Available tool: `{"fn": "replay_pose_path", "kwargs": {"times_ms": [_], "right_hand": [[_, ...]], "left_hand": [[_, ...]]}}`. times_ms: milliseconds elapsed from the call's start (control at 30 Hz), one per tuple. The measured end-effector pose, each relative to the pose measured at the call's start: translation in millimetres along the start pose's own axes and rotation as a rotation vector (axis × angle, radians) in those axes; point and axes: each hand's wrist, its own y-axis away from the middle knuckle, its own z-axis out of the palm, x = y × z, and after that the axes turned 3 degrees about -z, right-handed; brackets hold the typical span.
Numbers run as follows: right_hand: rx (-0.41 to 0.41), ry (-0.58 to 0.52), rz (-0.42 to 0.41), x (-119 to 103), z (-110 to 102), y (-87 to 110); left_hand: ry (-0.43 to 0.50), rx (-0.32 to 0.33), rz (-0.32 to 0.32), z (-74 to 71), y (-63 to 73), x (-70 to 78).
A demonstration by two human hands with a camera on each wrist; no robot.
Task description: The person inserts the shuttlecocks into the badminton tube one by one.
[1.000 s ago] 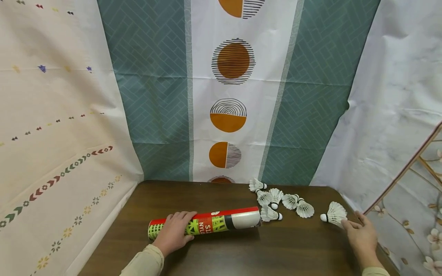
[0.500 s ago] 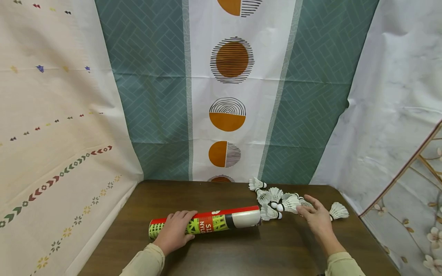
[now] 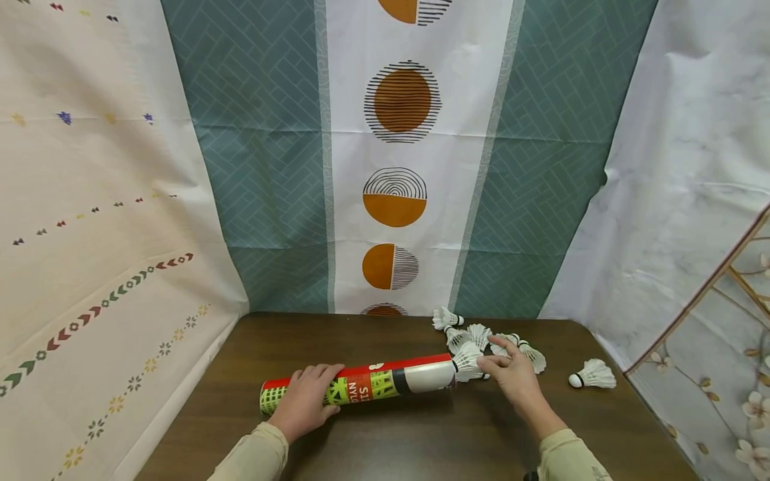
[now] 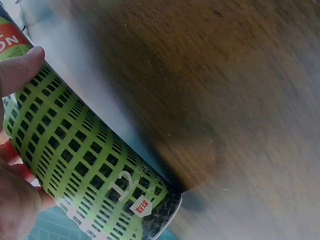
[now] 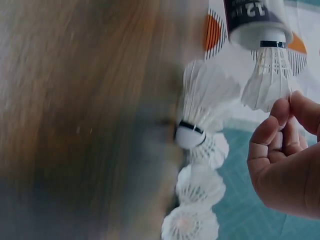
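Observation:
My left hand (image 3: 307, 401) grips a shuttlecock tube (image 3: 385, 386), red, green and white, tilted slightly up to the right above the brown table. In the left wrist view the thumb and fingers wrap the green netted part of the tube (image 4: 82, 145). Thumb and fingertips of my right hand (image 3: 514, 381) pinch a white shuttlecock (image 3: 466, 359) by the edge of its feather skirt. From the right wrist, this shuttlecock (image 5: 267, 82) points cork first into the mouth of the tube (image 5: 255, 20); its black band sits at the rim.
Several more shuttlecocks (image 3: 445, 318) lie in a cluster behind the tube's mouth and my right hand. A single shuttlecock (image 3: 594, 374) lies apart at the table's right side. Patterned cloths (image 3: 403, 133) hang around the dark wooden table (image 3: 391, 441).
My right hand has carried a shuttlecock leftward from the table's right side to the tube's mouth. The lone shuttlecock at right has turned, its cork now leftward. My left hand stays put.

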Motion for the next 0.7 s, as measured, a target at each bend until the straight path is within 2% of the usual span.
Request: {"fn": "replay_pose_path", "kwargs": {"times_ms": [333,533,700], "right_hand": [[-0.060,-0.145,-0.007,-10.1,34.8,5.2],[-0.098,-0.217,-0.004,-6.6,39.9,6.9],[-0.118,-0.232,-0.025,-4.7,42.0,9.3]], "left_hand": [[0.017,0.008,-0.029,-2.4,0.0,4.5],[0.017,0.011,-0.030,-2.7,0.6,3.9],[0.012,0.008,-0.030,-2.8,0.3,5.8]]}}
